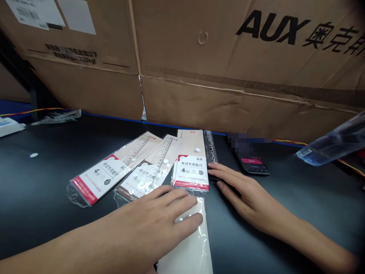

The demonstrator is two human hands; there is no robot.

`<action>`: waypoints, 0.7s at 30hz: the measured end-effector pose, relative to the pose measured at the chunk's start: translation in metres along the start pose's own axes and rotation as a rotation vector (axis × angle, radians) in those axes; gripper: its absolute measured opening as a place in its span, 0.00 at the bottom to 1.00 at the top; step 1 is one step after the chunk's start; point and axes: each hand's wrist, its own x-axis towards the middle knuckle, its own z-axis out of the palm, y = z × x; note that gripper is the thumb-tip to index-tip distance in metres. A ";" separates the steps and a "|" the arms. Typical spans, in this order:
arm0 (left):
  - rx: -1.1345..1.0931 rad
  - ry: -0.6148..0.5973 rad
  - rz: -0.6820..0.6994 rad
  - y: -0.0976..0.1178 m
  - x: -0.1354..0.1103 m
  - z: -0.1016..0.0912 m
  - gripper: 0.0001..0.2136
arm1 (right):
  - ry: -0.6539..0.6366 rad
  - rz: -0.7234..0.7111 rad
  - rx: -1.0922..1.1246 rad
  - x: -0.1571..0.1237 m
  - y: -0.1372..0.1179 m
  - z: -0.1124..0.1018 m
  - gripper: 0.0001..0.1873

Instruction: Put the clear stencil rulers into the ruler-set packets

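My left hand (164, 224) lies palm down with its fingers apart over a white plastic-sleeved packet (194, 251); its thumb is hidden. My right hand (245, 194) has its fingers stretched out, their tips touching the near end of a narrow clear plastic strip (210, 146) with something dark beneath. Between the hands is a ruler set packet (190, 171) with a red and white label. Left of it, two more packets, a middle ruler set (146, 175) and a left ruler set (107, 175), lie slanted, rulers showing through the plastic.
A large cardboard box (182, 91) stands along the back of the black table (42, 213). A phone (253, 163) lies to the right, partly blurred out. Clear plastic packaging (333, 140) juts in at the right edge. Small white discs, one a loose disc (34, 155), are scattered about.
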 end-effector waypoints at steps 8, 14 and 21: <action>0.027 -0.012 -0.020 -0.002 0.003 0.004 0.35 | 0.019 0.012 0.011 0.005 0.003 0.002 0.20; 0.028 -0.004 -0.028 -0.001 0.003 0.008 0.34 | 0.020 0.006 0.020 0.007 0.004 -0.001 0.20; 0.003 0.015 -0.017 -0.001 0.001 0.007 0.33 | 0.006 -0.011 0.022 0.008 0.005 -0.002 0.21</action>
